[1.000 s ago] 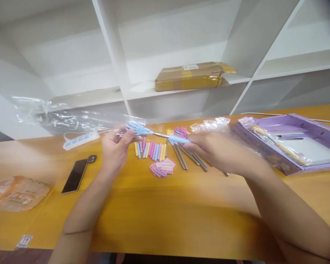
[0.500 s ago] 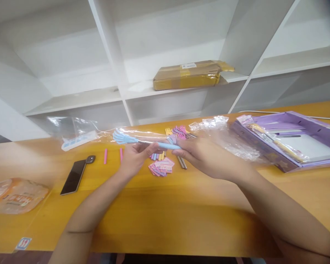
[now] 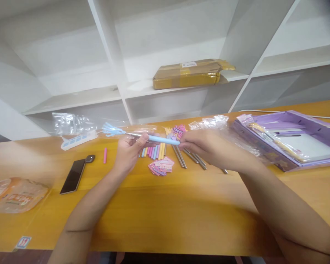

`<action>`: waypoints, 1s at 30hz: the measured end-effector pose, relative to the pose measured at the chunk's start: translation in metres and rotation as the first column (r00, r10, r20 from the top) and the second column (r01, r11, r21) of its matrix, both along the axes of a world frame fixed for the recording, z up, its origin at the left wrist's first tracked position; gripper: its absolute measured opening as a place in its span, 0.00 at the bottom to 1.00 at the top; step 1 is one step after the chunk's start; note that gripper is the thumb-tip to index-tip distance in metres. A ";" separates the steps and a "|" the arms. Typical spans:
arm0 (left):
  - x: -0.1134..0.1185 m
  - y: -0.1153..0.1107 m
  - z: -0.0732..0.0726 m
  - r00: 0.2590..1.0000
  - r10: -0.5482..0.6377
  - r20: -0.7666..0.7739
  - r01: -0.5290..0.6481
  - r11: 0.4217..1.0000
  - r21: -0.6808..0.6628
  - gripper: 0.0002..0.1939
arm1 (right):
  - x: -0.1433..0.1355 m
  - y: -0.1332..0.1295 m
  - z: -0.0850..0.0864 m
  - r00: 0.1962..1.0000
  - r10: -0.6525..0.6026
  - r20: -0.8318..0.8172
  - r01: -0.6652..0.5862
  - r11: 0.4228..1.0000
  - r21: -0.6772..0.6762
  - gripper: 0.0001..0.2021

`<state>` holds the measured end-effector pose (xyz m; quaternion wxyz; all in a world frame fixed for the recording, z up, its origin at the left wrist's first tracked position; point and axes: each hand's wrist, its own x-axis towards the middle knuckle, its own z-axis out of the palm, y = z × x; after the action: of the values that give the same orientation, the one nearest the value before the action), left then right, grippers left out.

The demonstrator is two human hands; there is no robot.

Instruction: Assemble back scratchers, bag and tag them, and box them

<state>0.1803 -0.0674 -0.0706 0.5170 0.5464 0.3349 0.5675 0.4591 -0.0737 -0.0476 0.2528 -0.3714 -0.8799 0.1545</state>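
A light-blue back scratcher (image 3: pixel 163 140) with a hand-shaped head lies level between my hands, above the table. Its head and metal rod are inside a long clear plastic sleeve (image 3: pixel 150 128). My left hand (image 3: pixel 128 154) is closed around it near the middle, thumb on top. The end of the blue handle is pinched in my right hand (image 3: pixel 209 146). Below are coloured handles (image 3: pixel 155 151) in a row, a stack of pink printed cards (image 3: pixel 161 167), metal rods (image 3: pixel 192 156) and several hand-shaped heads (image 3: pixel 179 130), partly covered by my right hand.
On the right stands a purple box (image 3: pixel 283 165) with a packaged yellow item inside. Clear plastic bags (image 3: pixel 209 123) lie beside it. To the left are a phone (image 3: pixel 73 176), a white power strip (image 3: pixel 79 140) and an orange plastic bag (image 3: pixel 19 196). A taped carton (image 3: pixel 187 75) rests on the shelf.
The back scratcher's head and my left hand have shifted left. My right hand has moved slightly right along the handle's end. More of the handles and metal rods beneath now show.
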 end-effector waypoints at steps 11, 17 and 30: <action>0.012 -0.009 -0.008 0.987 -0.158 0.011 0.159 0.986 -0.055 0.19 | -0.016 0.009 -0.026 0.987 -0.023 -0.160 0.042 0.993 0.112 0.21; 0.014 -0.011 -0.012 0.973 -0.224 -0.052 0.220 0.973 -0.076 0.21 | -0.023 0.007 -0.030 0.968 -0.121 -0.219 0.155 0.976 0.150 0.28; 0.007 -0.003 -0.007 0.936 -0.295 -0.190 0.283 0.955 -0.089 0.31 | -0.011 0.004 -0.017 0.973 0.209 -0.094 -0.176 0.944 0.279 0.34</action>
<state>0.1870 -0.0701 -0.0780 0.5744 0.6283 0.3186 0.4168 0.4483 -0.0699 -0.0648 0.3381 -0.2357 -0.9076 0.0802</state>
